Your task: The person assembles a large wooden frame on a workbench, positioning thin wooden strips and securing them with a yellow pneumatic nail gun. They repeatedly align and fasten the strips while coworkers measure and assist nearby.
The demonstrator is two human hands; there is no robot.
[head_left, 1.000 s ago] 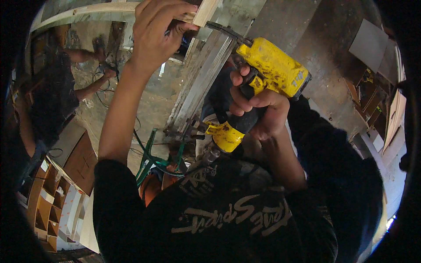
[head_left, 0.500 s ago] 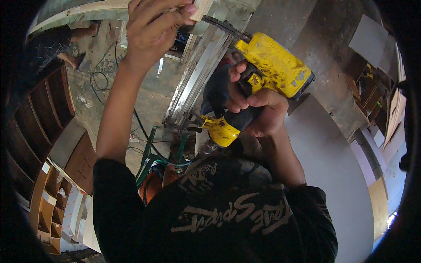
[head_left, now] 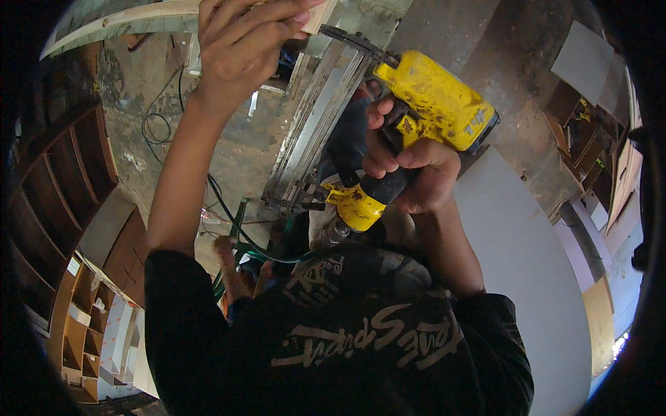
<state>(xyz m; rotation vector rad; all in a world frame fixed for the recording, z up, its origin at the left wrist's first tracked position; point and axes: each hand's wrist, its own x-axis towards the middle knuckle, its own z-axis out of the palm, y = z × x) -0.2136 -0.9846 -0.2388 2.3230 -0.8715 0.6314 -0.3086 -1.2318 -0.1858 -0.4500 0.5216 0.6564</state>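
My right hand (head_left: pixel 431 170) is wrapped round the black grip of a yellow pneumatic nail gun (head_left: pixel 438 100), its paint scuffed and smeared with dark grime. The gun's long metal magazine (head_left: pixel 316 132) slants across the middle, and its nose touches or nearly touches a pale wood piece (head_left: pixel 320 15) at the top edge. My left hand (head_left: pixel 239 59) is raised there, fingers closed on that wood, most of which lies out of view. A dark green air hose (head_left: pixel 232 220) runs up to the fitting (head_left: pixel 334 232) at the grip's end.
A large grey panel (head_left: pixel 517 229) leans at my right. Wooden shelving (head_left: pixel 66 166) and a light cabinet with compartments (head_left: pixel 87 333) stand at left. Another person's arm (head_left: pixel 234 270) shows beside a green metal frame (head_left: pixel 241 215). Boards and scraps (head_left: pixel 583 139) lie far right.
The person seen walking at the far left has left that spot. Another person's forearm has come into view by the green frame. My hands and the nail gun have barely shifted.
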